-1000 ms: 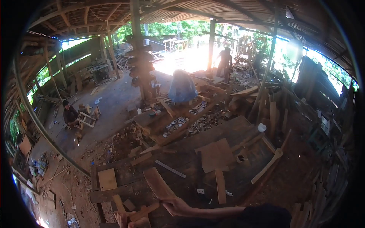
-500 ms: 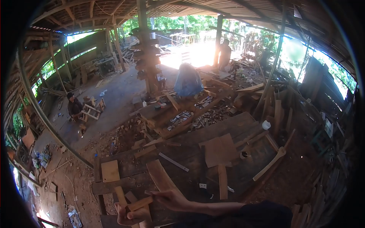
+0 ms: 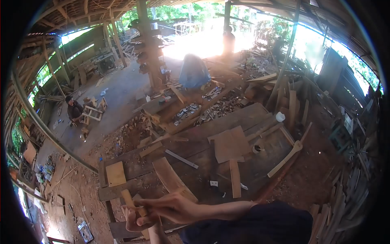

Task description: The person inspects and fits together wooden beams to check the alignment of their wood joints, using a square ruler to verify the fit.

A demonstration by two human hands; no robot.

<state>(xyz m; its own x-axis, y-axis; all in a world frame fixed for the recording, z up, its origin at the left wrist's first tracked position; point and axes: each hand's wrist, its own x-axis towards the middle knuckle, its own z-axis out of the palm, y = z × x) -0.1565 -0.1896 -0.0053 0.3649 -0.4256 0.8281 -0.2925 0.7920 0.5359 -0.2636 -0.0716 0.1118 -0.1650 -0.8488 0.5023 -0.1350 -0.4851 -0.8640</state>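
Low in the view, my left hand (image 3: 138,219) is closed around a short, light-coloured piece of wood (image 3: 127,197), whose upper end sticks up past the fingers. My right hand (image 3: 176,206) reaches in from the right, its fingers closed at the same wood and close against the left hand; the fingertips partly hide the grip. Beneath them lies the dark wooden workbench (image 3: 138,179). A broad, curved board (image 3: 170,175) rests on it just beyond my right hand.
On the bench are a square wood piece (image 3: 116,173), a metal ruler (image 3: 181,159), a brown sheet (image 3: 229,144), a narrow strip (image 3: 235,179), a small pot (image 3: 256,149) and a long shaped piece (image 3: 286,159). Scraps (image 3: 219,107) lie beyond. A person (image 3: 74,110) sits at left beside a wooden frame.
My right hand has moved left along the wood and now overlaps my left hand's grip. The view has tilted down slightly, so the bench appears higher.
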